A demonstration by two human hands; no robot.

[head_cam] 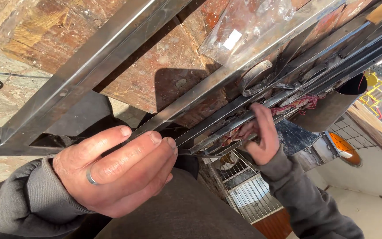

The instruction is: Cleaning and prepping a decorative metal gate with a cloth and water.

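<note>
1. While the sun rakes across it, the worn wooden counter (164, 75) fills most of the view, its chipped reddish top carrying everything else.
2. Across it runs a welded steel frame (89, 66) of square tube, one long rail slanting from upper right down to a corner at the left edge.
3. On the right, a rusty metal cylinder (332, 106) stands at the counter's edge, with a white wire grille (248, 194) lower down beyond it.
4. At the top, a clear plastic bag (253, 26) lies crumpled on the counter near the frame's second rail.
5. Now the bundle of thin flat steel strips (226, 126), lying along the counter's edge between the two hands. That's the piece being handled.
6. Left hand (116, 172), ring on one finger: fingers curled together, tips pinching the near ends of the strips.
7. Right hand (259, 137), further along: closed around the same strips, thumb up over the top, a reddish rag (297, 104) just beyond.
8. By my reading, this is the lining-up stage, with the strip ends being evened. The next move seems to call for both grips staying firm so the strips slide together without fanning apart.
</note>
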